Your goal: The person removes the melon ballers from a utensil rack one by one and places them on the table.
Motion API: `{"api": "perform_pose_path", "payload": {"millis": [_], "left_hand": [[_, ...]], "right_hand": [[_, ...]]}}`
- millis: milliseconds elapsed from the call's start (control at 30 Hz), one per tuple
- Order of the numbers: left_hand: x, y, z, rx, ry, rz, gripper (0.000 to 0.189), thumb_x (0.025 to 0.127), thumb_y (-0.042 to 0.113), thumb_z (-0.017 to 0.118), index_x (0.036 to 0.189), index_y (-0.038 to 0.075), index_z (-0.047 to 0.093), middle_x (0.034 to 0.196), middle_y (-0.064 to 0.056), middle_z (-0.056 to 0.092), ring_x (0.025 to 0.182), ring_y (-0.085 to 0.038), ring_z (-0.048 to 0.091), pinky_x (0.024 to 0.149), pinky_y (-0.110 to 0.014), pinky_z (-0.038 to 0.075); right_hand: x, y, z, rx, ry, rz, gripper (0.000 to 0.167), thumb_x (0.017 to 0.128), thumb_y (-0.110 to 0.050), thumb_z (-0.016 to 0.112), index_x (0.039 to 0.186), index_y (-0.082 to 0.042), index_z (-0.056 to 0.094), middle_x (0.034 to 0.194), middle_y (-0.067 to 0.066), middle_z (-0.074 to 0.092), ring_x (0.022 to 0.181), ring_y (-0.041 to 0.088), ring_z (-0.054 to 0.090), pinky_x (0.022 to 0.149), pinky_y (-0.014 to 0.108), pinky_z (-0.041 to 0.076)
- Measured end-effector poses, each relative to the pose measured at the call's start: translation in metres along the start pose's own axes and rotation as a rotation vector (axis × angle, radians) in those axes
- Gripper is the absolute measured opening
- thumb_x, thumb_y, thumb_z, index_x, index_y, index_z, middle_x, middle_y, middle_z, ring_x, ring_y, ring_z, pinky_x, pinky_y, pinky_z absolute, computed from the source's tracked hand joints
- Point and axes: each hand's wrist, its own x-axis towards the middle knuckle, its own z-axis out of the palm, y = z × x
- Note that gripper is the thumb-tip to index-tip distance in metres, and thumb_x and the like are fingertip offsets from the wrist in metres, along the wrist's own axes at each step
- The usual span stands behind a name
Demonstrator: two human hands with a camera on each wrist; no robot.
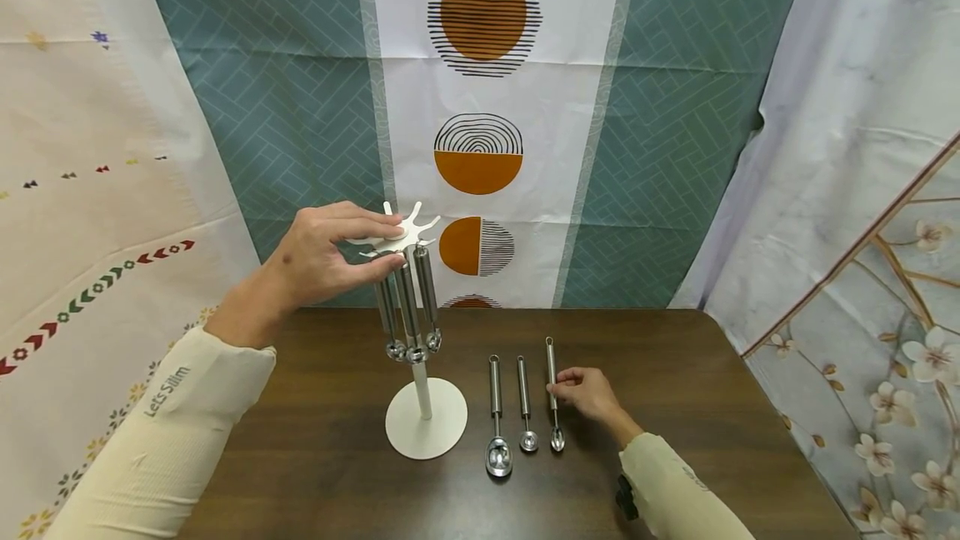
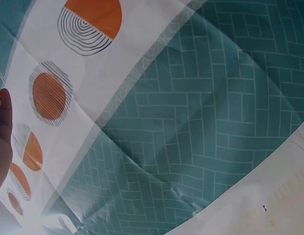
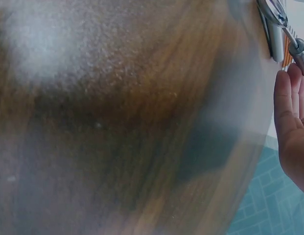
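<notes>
My left hand point(image 1: 335, 245) pinches the top of a white rotating utensil stand point(image 1: 442, 433), fingers over its hub and thumb below the hooks. Several steel-handled utensils point(image 1: 408, 302) hang from the hooks, partly behind one another. On the table lie three steel scoops in a row: a large ice cream scoop point(image 1: 498, 457), a small round-bowled scoop point(image 1: 528, 438) and a narrow oval-bowled scoop point(image 1: 557, 438). The right hand point(image 1: 589, 394) pinches the handle of the narrow one between thumb and fingers. In the right wrist view, the fingers point(image 3: 285, 100) lie close by that handle.
The dark wooden table point(image 1: 322, 440) ends at a patterned curtain point(image 1: 675, 148) behind the stand. Cloth backdrops hang at the left point(image 1: 90, 190) and at the right point(image 1: 847, 215), where flowers are printed.
</notes>
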Motion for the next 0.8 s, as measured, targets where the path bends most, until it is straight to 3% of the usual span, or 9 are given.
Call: {"api": "perform_pose_path", "payload": {"millis": [267,800], "left_hand": [[0.0,0.0,-0.002,0.002,-0.009,0.004,0.061,0.09,0.06,0.063,0.102,0.003,0.079,0.106,-0.01,0.075,0.084,-0.025,0.071,0.085,-0.011,0.046],[-0.002,0.002,-0.001,0.043,-0.018,-0.015,0.064,0.091,0.063,0.059,0.104,0.003,0.079,0.108,-0.009,0.074,0.085,-0.025,0.071,0.085,-0.011,0.046]], "right_hand": [[0.004,0.009,0.006,-0.068,-0.016,0.043,0.018,0.081,-0.006,0.081,0.09,0.005,0.07,0.074,0.005,0.069,0.058,0.02,0.064,0.057,0.036,0.056],[0.008,0.015,0.008,-0.105,-0.014,0.097,0.018,0.08,-0.006,0.083,0.087,0.006,0.072,0.075,0.005,0.067,0.061,0.017,0.066,0.058,0.034,0.058]]}}
